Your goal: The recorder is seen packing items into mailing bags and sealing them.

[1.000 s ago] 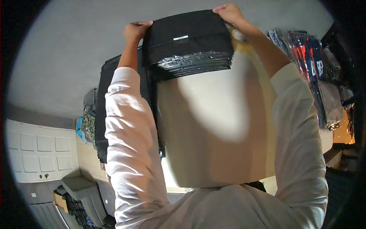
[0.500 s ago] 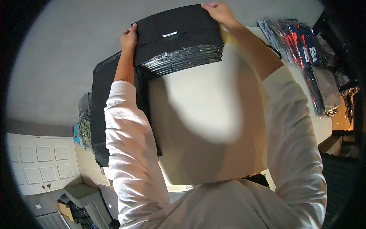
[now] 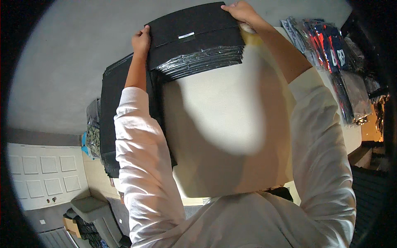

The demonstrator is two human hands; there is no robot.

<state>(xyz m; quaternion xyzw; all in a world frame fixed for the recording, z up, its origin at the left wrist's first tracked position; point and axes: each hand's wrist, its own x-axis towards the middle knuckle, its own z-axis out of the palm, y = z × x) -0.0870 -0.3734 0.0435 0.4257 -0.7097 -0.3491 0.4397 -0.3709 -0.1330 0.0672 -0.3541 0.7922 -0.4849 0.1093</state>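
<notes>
At the far side of the table, a flat black piece [image 3: 190,25] with a small white label lies over a stack of black plastic-wrapped packages [image 3: 202,62], whose shiny layered edges face me. Its far left corner is pinched by my left hand [image 3: 141,40], thumb on top. My right hand [image 3: 243,11] grips the far right corner, fingers closed on the edge. Whether the piece is cloth or plastic I cannot make out. Beside my left forearm stands another stack of flat black pieces [image 3: 113,103].
The pale table [image 3: 223,107] spreads between my arms. A roll of tape [image 3: 250,35] sits under my right forearm. Bagged folded clothes [image 3: 326,45] lie at the far right. More bagged items [image 3: 93,136] are at the left edge; beyond are a white panelled door [image 3: 45,173] and a grey sofa [image 3: 95,219].
The view has shifted slightly. Both hands keep their hold on the black piece's far corners. The tape roll shows more plainly under my right forearm.
</notes>
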